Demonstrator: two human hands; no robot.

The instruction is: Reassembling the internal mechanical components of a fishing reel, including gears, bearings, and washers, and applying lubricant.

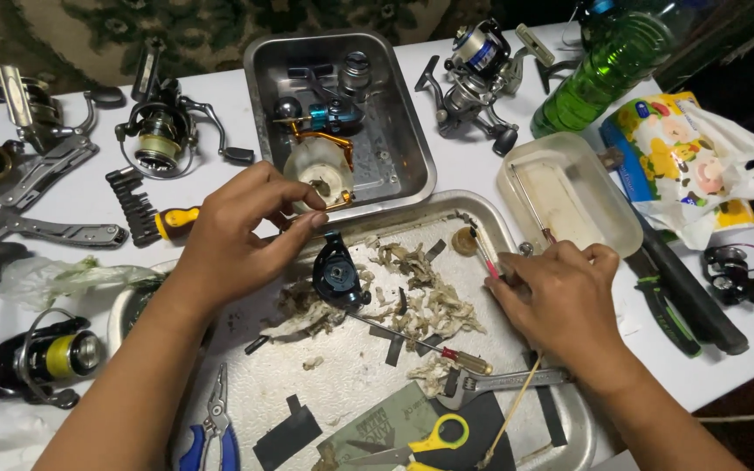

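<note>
My left hand (242,227) hovers over the rim between two metal trays, thumb and fingers pinched on a small part that I cannot make out. Just below it a black and blue reel body (339,272) stands on the large flat tray (325,384) among dirty wadded tissue scraps (421,301). My right hand (560,296) rests on the tray's right rim, closed on a thin red-handled tool (484,253) whose tip points up-left toward a small round brass part (463,241).
A deep steel tray (394,131) holds reel parts and a white spool. Several spinning reels, multitools, a bit set, a green bottle (604,65), a plastic lid (569,196), tissue pack, pliers (211,427), yellow scissors (429,436), a wrench and a screwdriver crowd the white table.
</note>
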